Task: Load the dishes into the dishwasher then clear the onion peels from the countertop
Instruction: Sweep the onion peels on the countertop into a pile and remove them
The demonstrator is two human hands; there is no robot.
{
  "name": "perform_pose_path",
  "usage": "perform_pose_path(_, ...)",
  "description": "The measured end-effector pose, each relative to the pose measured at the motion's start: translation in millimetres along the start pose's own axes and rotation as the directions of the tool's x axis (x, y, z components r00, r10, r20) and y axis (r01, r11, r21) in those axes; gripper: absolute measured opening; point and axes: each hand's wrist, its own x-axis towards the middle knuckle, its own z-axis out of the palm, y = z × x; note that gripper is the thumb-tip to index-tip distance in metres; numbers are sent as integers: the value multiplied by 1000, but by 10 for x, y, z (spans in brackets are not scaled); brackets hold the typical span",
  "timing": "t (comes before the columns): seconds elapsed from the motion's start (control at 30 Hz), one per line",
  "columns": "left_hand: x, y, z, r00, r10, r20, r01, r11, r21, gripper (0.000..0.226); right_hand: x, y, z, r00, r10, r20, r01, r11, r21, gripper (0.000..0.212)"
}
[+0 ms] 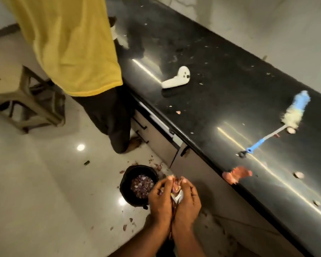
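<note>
cupping peels (175, 188), apparently, hands (174, 199) hover beside bin (137, 184), below countertop (230, 101).

Nothing readable anywhere here, honestly. The white controller (176, 78) on the black countertop (220, 86) has buttons (no legible markings on them), and the blue-handled brush (278, 125) shows no brand or label either.
</note>
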Motion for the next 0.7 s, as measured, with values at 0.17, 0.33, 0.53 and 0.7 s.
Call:
perform_pose_path(0.17,620,-428,-479,981,-66,-184,77,996,52,13,287,731,242,982,178,59,-169,977,-132,15)
perform_pose_path(0.33,1181,-942,-774,930,-133,-343,105,990,-99,17,671,1511,277,959,273,82,-233,917,-324,17)
perform_pose_path(0.53,1819,-1465,-1072,890,-173,-423,152,985,-84,17,1159,2342,249,933,339,120,-215,792,-571,22)
perform_pose_path(0.7,2325,-1737,-1135,869,-239,-433,241,969,-51,26,1572,2822,383,916,399,41,-326,800,-503,25)
